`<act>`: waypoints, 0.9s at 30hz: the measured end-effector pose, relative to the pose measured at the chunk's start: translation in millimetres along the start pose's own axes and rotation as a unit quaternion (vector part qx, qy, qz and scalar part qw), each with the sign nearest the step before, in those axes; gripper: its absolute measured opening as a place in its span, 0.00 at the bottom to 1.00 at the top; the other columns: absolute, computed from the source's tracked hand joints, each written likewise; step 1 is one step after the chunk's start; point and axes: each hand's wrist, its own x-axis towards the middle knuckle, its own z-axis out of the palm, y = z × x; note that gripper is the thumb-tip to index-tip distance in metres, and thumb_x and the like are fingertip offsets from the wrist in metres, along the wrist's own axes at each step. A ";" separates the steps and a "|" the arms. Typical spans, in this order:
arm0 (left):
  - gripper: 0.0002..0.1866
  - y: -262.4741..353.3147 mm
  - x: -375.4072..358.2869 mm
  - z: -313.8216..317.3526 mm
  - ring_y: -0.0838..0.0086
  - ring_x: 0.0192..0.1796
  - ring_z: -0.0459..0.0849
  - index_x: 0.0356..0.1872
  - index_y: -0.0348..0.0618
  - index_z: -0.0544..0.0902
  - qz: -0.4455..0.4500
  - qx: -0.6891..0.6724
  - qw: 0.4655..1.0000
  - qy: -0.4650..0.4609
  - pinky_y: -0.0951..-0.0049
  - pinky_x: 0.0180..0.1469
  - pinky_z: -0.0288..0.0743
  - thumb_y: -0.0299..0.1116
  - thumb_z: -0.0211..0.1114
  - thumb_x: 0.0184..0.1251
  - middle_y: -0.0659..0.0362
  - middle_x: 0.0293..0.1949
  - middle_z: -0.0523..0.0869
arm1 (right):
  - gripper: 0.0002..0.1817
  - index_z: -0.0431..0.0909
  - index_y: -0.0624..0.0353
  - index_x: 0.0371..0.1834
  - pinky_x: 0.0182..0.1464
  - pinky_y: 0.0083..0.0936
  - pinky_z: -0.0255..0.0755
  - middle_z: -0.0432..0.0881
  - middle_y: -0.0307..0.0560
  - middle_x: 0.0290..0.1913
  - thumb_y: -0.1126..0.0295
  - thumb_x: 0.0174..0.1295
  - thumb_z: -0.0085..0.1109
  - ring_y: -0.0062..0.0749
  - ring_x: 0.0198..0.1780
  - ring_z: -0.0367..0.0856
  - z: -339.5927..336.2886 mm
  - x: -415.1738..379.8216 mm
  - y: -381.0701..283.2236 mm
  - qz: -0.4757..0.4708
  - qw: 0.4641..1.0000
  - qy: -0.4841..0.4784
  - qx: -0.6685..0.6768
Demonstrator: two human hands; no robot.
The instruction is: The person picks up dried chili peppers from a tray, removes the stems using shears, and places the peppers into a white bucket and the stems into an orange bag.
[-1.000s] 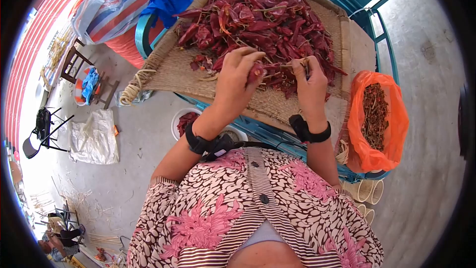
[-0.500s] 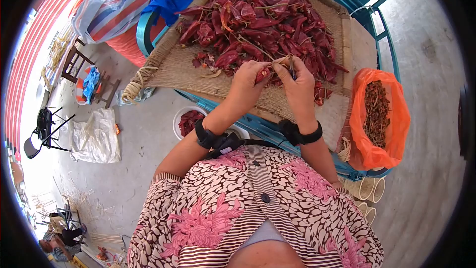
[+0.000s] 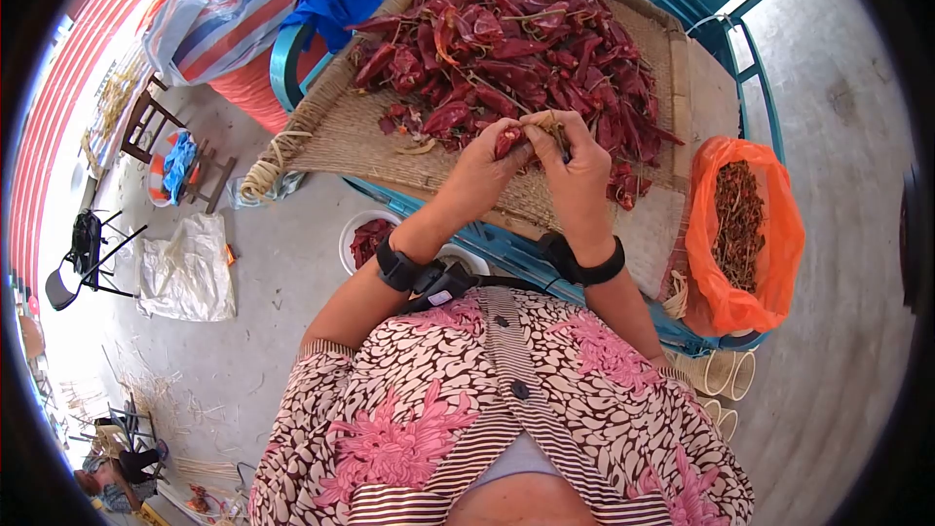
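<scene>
Dried red chillies (image 3: 516,34) lie heaped on a woven tray (image 3: 341,141). At the tray's near side, my left hand (image 3: 487,164) is closed round a red chilli (image 3: 507,141), whose open end shows between the fingers. My right hand (image 3: 570,158) touches it from the right, with thumb and fingers pinched on a thin dark object (image 3: 562,141) that I cannot make out clearly. Some brownish stem pieces show at its fingertips. A few torn chilli bits and a pale stem (image 3: 417,147) lie on the tray left of my hands.
An orange bag (image 3: 774,263) of stems and scraps stands at the right. Below the tray's near edge is a white bowl (image 3: 348,234) of red chillies. Striped sacking (image 3: 234,24) and a blue cloth (image 3: 334,8) are at upper left; another person (image 3: 117,487) is at lower left.
Both hands have shifted slightly left and closer together. My right hand has turned, its fingers now bent over beside the chilli.
</scene>
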 end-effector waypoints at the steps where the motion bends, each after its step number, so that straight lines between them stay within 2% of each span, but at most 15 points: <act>1: 0.11 0.0 -0.8 2.2 0.80 0.38 0.75 0.50 0.37 0.76 0.020 0.004 1.000 0.007 0.74 0.42 0.73 0.31 0.59 0.73 0.61 0.37 0.80 | 0.07 0.79 0.61 0.43 0.40 0.21 0.73 0.82 0.43 0.34 0.70 0.65 0.62 0.22 0.35 0.79 0.8 -0.2 -0.4 -0.005 1.000 0.012 -0.016; 3: 0.11 3.3 -3.3 6.0 0.79 0.38 0.75 0.51 0.36 0.76 0.059 0.011 0.998 0.023 0.74 0.42 0.73 0.31 0.59 0.73 0.61 0.37 0.80 | 0.08 0.79 0.60 0.42 0.40 0.21 0.73 0.82 0.42 0.33 0.70 0.65 0.62 0.22 0.35 0.79 1.7 -0.1 -0.2 -0.001 0.999 0.036 -0.025; 6: 0.11 17.5 -6.5 2.7 0.84 0.41 0.71 0.50 0.37 0.77 0.011 -0.021 1.000 -0.012 0.80 0.45 0.69 0.32 0.57 0.75 0.67 0.38 0.78 | 0.07 0.79 0.59 0.41 0.36 0.20 0.71 0.81 0.40 0.32 0.69 0.65 0.63 0.21 0.32 0.77 3.5 -1.2 -0.7 0.020 0.997 0.069 -0.002; 8: 0.09 18.9 -6.7 3.4 0.83 0.38 0.72 0.49 0.37 0.77 0.030 0.063 0.998 -0.005 0.79 0.42 0.70 0.31 0.57 0.75 0.65 0.36 0.78 | 0.07 0.79 0.58 0.40 0.31 0.18 0.69 0.81 0.38 0.31 0.68 0.65 0.63 0.19 0.27 0.75 3.9 -1.4 -2.9 0.025 0.996 0.085 0.018; 9: 0.09 19.2 -7.3 3.9 0.83 0.37 0.73 0.49 0.37 0.77 0.039 0.105 0.994 -0.001 0.79 0.41 0.70 0.31 0.57 0.75 0.64 0.35 0.79 | 0.06 0.78 0.57 0.40 0.28 0.17 0.66 0.80 0.36 0.31 0.68 0.65 0.63 0.17 0.25 0.72 2.1 -1.8 -5.4 0.085 0.987 0.075 0.114; 11: 0.08 20.2 -8.0 3.9 0.78 0.34 0.75 0.48 0.37 0.77 0.090 0.137 0.986 -0.001 0.76 0.40 0.71 0.28 0.59 0.72 0.59 0.33 0.79 | 0.06 0.77 0.54 0.39 0.22 0.15 0.60 0.79 0.34 0.30 0.67 0.66 0.63 0.14 0.20 0.67 -2.7 -1.8 -10.6 0.201 0.931 0.054 0.299; 14: 0.10 20.5 -7.7 -0.3 0.68 0.34 0.77 0.48 0.36 0.76 0.181 0.196 0.964 -0.006 0.72 0.39 0.72 0.24 0.61 0.67 0.53 0.33 0.79 | 0.05 0.76 0.52 0.39 0.18 0.14 0.55 0.80 0.32 0.30 0.66 0.67 0.61 0.10 0.17 0.62 -3.8 -0.8 -1.9 0.250 0.883 0.022 0.397; 18: 0.14 14.4 -3.8 -10.0 0.57 0.36 0.77 0.48 0.37 0.76 0.252 0.263 0.930 -0.054 0.68 0.40 0.73 0.19 0.62 0.62 0.50 0.36 0.79 | 0.04 0.77 0.52 0.38 0.18 0.14 0.55 0.80 0.33 0.30 0.67 0.66 0.62 0.11 0.17 0.62 -10.5 2.8 15.3 0.378 0.764 -0.024 0.523; 20: 0.14 11.2 -3.8 -10.9 0.56 0.37 0.78 0.49 0.37 0.76 0.275 0.265 0.923 -0.039 0.68 0.41 0.73 0.18 0.62 0.61 0.51 0.36 0.79 | 0.04 0.76 0.52 0.38 0.18 0.14 0.56 0.80 0.33 0.31 0.67 0.67 0.61 0.12 0.17 0.62 -15.4 3.8 31.0 0.446 0.681 -0.063 0.577; 21: 0.15 10.3 -3.0 -11.2 0.55 0.38 0.78 0.49 0.37 0.76 0.288 0.266 0.919 -0.031 0.68 0.41 0.73 0.17 0.61 0.61 0.51 0.36 0.79 | 0.04 0.76 0.52 0.37 0.18 0.14 0.57 0.80 0.33 0.31 0.67 0.67 0.61 0.12 0.17 0.63 -15.5 4.6 29.3 0.449 0.665 -0.061 0.594; 23: 0.13 9.2 -0.9 -12.5 0.60 0.38 0.79 0.49 0.37 0.76 0.288 0.225 0.931 -0.032 0.68 0.41 0.73 0.19 0.61 0.63 0.51 0.36 0.79 | 0.05 0.76 0.53 0.36 0.19 0.14 0.58 0.80 0.33 0.31 0.67 0.67 0.60 0.13 0.17 0.64 -15.9 5.7 22.4 0.456 0.630 -0.057 0.626; 24: 0.12 9.2 -0.3 -12.6 0.62 0.38 0.79 0.48 0.36 0.76 0.287 0.204 0.935 -0.032 0.68 0.41 0.73 0.19 0.61 0.64 0.51 0.36 0.79 | 0.05 0.76 0.54 0.36 0.19 0.14 0.58 0.80 0.34 0.31 0.67 0.68 0.60 0.14 0.18 0.65 -13.6 3.5 16.4 0.406 0.721 -0.013 0.562; 26: 0.10 14.2 -2.6 -10.8 0.69 0.39 0.79 0.48 0.36 0.76 0.129 0.206 0.968 -0.068 0.69 0.41 0.72 0.23 0.60 0.68 0.54 0.36 0.79 | 0.05 0.75 0.55 0.36 0.19 0.15 0.60 0.79 0.35 0.31 0.68 0.68 0.59 0.14 0.18 0.66 -8.2 0.2 2.1 0.284 0.865 0.070 0.408; 27: 0.09 16.0 -5.4 -10.2 0.73 0.39 0.78 0.48 0.35 0.76 0.047 0.205 0.974 -0.084 0.69 0.41 0.72 0.24 0.59 0.70 0.55 0.36 0.79 | 0.05 0.75 0.55 0.36 0.19 0.15 0.60 0.79 0.36 0.31 0.68 0.68 0.59 0.15 0.19 0.67 -10.6 3.0 -1.9 0.226 0.904 0.109 0.346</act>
